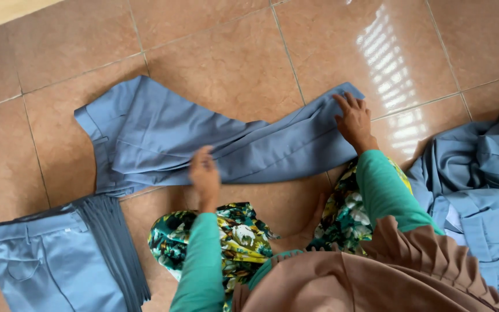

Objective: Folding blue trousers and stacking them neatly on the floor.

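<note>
Head view, looking straight down. Blue-grey trousers (215, 141) spread flat across the brown tiled floor (232, 52), waistband to the left, leg ends to the right. Left hand (205, 176) on the near edge of the trousers around mid-length, blurred, fingers seemingly curled at the cloth; cannot tell whether gripping or only touching. Right hand (352, 120) released and flat, fingers spread, pressed on the trouser cuffs at the right end. Both arms in green sleeves (385, 190). Floral skirt (235, 234) over the knees at the bottom centre, a brown pleated headscarf (376, 271) hanging below that.

At lower left, a stack of folded blue-grey trousers (47, 266) on the floor, top pair showing waistband, belt loops and a back pocket, layered edges fanned along its right side, just touching the lower left corner of the spread pair. At right, a loose heap of unfolded blue-grey garments (480, 190), rumpled, just beside the right knee and apart from the right hand. Window glare on the tiles beyond the cuffs.
</note>
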